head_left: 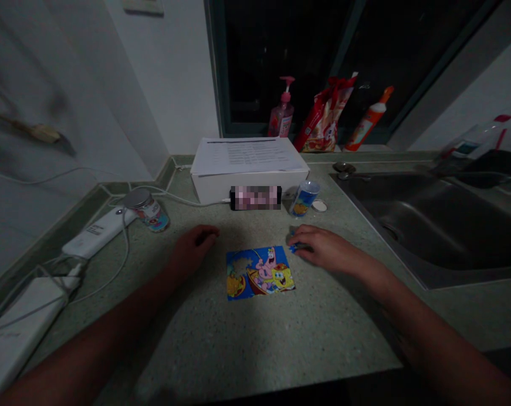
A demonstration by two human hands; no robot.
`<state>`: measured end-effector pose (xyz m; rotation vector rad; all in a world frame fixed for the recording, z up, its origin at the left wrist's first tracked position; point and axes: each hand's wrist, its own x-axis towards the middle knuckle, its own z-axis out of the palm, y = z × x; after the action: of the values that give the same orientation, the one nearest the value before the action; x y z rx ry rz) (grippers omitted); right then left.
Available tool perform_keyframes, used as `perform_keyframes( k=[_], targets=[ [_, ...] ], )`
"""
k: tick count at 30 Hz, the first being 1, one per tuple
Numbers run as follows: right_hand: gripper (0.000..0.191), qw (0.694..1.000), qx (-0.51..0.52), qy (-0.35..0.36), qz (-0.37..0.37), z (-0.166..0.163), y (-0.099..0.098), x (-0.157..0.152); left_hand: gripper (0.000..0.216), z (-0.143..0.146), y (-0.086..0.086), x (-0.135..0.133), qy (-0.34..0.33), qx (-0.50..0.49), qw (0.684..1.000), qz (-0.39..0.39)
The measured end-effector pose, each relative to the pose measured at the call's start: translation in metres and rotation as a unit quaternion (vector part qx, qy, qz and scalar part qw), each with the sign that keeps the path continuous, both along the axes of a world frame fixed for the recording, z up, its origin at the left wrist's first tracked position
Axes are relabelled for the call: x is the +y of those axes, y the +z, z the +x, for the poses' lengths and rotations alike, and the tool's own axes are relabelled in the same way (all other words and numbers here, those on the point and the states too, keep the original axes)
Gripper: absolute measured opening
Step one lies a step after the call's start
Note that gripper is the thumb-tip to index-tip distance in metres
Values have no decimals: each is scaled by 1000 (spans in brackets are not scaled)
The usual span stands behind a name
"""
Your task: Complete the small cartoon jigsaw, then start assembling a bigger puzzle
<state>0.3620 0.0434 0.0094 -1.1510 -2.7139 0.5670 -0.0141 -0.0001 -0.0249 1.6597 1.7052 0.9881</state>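
A small cartoon jigsaw puzzle (259,273) lies flat on the green speckled counter (255,338) between my hands. Part of its upper left edge looks unfilled. My right hand (318,246) rests at the puzzle's upper right corner, fingers curled and pinching a small blue puzzle piece (294,247) against the counter. To the left of the puzzle my left hand (195,241) sits on the counter, fingers curled under; nothing shows in it.
Behind the puzzle stand a white box (247,179) topped with papers, a phone (255,198), a small printed cup (304,198) and a tin can (148,210). A steel sink (433,225) lies to the right. Chargers and cables (98,231) lie left. Bottles stand on the windowsill.
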Motion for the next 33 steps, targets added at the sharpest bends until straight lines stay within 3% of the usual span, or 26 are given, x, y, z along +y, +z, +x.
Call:
perform_keyframes(
  k=[15,21,33],
  targets=[
    [25,1000,15,-17,-18,2,-2,-2,32,0,3,0,-1,-5,1000,-11],
    [36,1000,13,-16,-8,2,-2,-4,30,1,3,0,5,-6,1000,-12],
    [27,999,20,-8,-25,0,1,-3,25,1,2,0,0,0,1000,5]
  ],
)
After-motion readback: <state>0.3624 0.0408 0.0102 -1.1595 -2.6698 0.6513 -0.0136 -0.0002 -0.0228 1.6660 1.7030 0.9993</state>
